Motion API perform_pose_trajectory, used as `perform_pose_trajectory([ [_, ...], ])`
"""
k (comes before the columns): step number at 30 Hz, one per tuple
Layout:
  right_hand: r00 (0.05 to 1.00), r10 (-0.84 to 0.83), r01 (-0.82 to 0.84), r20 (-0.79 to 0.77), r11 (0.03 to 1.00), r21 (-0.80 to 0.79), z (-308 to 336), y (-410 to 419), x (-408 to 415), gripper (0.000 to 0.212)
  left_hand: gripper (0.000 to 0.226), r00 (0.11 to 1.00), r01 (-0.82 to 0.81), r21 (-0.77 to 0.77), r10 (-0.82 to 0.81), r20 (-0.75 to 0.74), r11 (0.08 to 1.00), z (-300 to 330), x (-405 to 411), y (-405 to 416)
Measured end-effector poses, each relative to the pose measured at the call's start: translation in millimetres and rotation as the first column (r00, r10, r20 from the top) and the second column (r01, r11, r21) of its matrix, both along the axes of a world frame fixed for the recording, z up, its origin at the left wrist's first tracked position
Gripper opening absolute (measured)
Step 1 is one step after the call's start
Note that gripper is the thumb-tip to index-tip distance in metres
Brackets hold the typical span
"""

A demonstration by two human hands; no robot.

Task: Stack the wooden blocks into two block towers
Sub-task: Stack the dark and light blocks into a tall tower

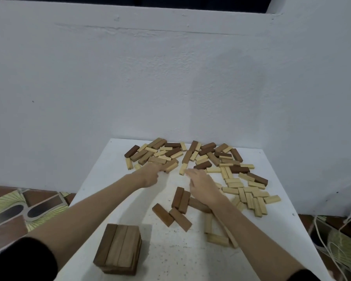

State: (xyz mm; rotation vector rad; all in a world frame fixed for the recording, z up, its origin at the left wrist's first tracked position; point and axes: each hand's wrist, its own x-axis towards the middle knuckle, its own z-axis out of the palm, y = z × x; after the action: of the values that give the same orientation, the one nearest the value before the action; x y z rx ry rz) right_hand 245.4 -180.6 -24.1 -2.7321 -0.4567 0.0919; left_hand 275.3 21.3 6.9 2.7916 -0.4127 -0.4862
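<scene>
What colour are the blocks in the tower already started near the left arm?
Dark and mid brown wood, no pale blocks visible in the tower; head view.

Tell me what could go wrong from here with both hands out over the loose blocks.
The left hand grips a brown block at the edge of the loose pile; pulling it may drag neighbours along. The right forearm lies over scattered blocks and could sweep them. The tower stands under the left arm, so drawing back low could knock it.
</scene>
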Motion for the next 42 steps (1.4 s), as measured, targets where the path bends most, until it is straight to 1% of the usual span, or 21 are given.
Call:
perform_pose_trajectory([
  [5, 0.991, 0.125, -0.13, -0.049, 0.985, -0.113, -3.4, 25.0, 37.8, 0.075, 0.08, 0.999, 0.033, 0.017, -0.033, -0.009, 0.999, -14.9, 31.7, 8.5],
  [7, 0.983, 0.163, -0.176, -0.087, 0.971, -0.164, -6.5, 25.5, 46.4, 0.076, 0.085, 0.998, 0.067, 0.045, -0.067, 0.003, 0.997, -20.1, 36.8, 5.3],
  [9, 0.984, 0.169, -0.177, -0.059, 0.966, -0.188, -8.6, 21.5, 49.6, 0.071, 0.082, 0.993, 0.113, 0.042, -0.114, 0.025, 0.993, -20.7, 36.5, 0.4],
  [10, 0.987, 0.156, -0.158, -0.025, 0.973, -0.167, -9.4, 17.4, 49.0, 0.066, 0.08, 0.989, 0.141, 0.029, -0.142, 0.046, 0.99, -20.5, 34.7, -0.8],
  [12, 0.993, 0.108, -0.105, 0.052, 0.993, -0.057, -13.0, 8.5, 46.6, 0.056, 0.08, 0.985, 0.168, -0.045, -0.165, 0.059, 0.985, -22.4, 30.7, 0.9],
  [14, 0.995, 0.052, -0.059, 0.089, 0.996, 0.071, -17.9, 2.9, 41.8, 0.047, 0.073, 0.99, 0.141, -0.136, -0.136, 0.039, 0.981, -24.8, 22.9, 6.4],
  [15, 0.996, 0.038, -0.044, 0.075, 0.995, 0.086, -19.5, 2.5, 40.8, 0.043, 0.065, 0.992, 0.128, -0.158, -0.124, 0.035, 0.979, -26.2, 18.7, 10.2],
  [18, 0.999, -0.02, 0.019, -0.047, 1.0, -0.023, -22.6, 9.2, 45.1, 0.039, 0.045, 0.989, 0.144, -0.169, -0.135, 0.063, 0.975, -28.7, 5.5, 21.0],
  [19, 0.997, -0.044, 0.043, -0.061, 0.999, -0.017, -23.7, 13.8, 48.7, 0.039, 0.04, 0.986, 0.164, -0.17, -0.155, 0.065, 0.972, -29.0, 0.6, 23.9],
  [20, 0.996, -0.058, 0.061, -0.063, 0.998, 0.032, -23.7, 19.1, 51.2, 0.036, 0.037, 0.981, 0.191, -0.176, -0.182, 0.063, 0.966, -29.0, -4.4, 25.7],
  [22, 0.997, -0.044, 0.057, -0.066, 0.978, 0.202, -22.4, 32.5, 55.2, 0.031, 0.033, 0.972, 0.236, -0.213, -0.233, 0.04, 0.948, -28.9, -12.1, 26.5],
  [25, 0.997, -0.01, 0.038, -0.072, 0.915, 0.402, -18.4, 45.2, 55.7, 0.035, 0.031, 0.965, 0.239, -0.306, -0.26, -0.028, 0.922, -25.7, -17.1, 22.9],
  [27, 0.998, -0.055, 0.057, -0.016, 0.917, 0.394, -16.4, 41.1, 57.7, 0.045, 0.03, 0.973, 0.225, -0.316, -0.231, 0.019, 0.922, -24.2, -10.2, 22.6],
  [29, 0.985, -0.159, 0.136, 0.06, 0.95, 0.283, -18.1, 29.2, 65.7, 0.049, 0.031, 0.97, 0.236, -0.257, -0.213, 0.116, 0.937, -22.9, 1.7, 20.3],
  [30, 0.975, -0.203, 0.184, 0.091, 0.964, 0.19, -19.9, 21.8, 71.7, 0.049, 0.034, 0.96, 0.26, -0.199, -0.23, 0.163, 0.945, -21.9, 8.2, 17.0],
  [32, 0.966, -0.233, 0.239, 0.116, 0.97, -0.043, -21.8, 8.9, 85.4, 0.049, 0.041, 0.928, 0.323, -0.03, -0.31, 0.206, 0.946, -21.4, 20.7, 7.1],
  [33, 0.967, -0.235, 0.247, 0.102, 0.962, -0.118, -22.4, 4.3, 93.6, 0.049, 0.045, 0.914, 0.35, 0.057, -0.354, 0.198, 0.935, -23.2, 26.7, 1.4],
  [35, 0.969, -0.24, 0.245, 0.053, 0.957, -0.157, -22.0, -0.3, 109.6, 0.05, 0.052, 0.903, 0.372, 0.194, -0.402, 0.152, 0.908, -28.8, 36.4, -8.5],
  [38, 0.973, -0.23, 0.232, 0.025, 0.962, -0.146, -20.4, 2.6, 131.5, 0.049, 0.056, 0.91, 0.36, 0.32, -0.405, 0.085, 0.876, -35.9, 45.8, -13.3],
  [40, 0.979, -0.205, 0.202, -0.005, 0.968, -0.146, -18.3, 7.4, 138.5, 0.048, 0.056, 0.91, 0.356, 0.357, -0.407, 0.076, 0.864, -38.7, 46.6, -8.6],
  [42, 0.984, -0.176, 0.17, -0.021, 0.972, -0.163, -17.7, 9.2, 135.5, 0.052, 0.057, 0.908, 0.358, 0.346, -0.409, 0.088, 0.867, -41.9, 43.1, -0.3],
])
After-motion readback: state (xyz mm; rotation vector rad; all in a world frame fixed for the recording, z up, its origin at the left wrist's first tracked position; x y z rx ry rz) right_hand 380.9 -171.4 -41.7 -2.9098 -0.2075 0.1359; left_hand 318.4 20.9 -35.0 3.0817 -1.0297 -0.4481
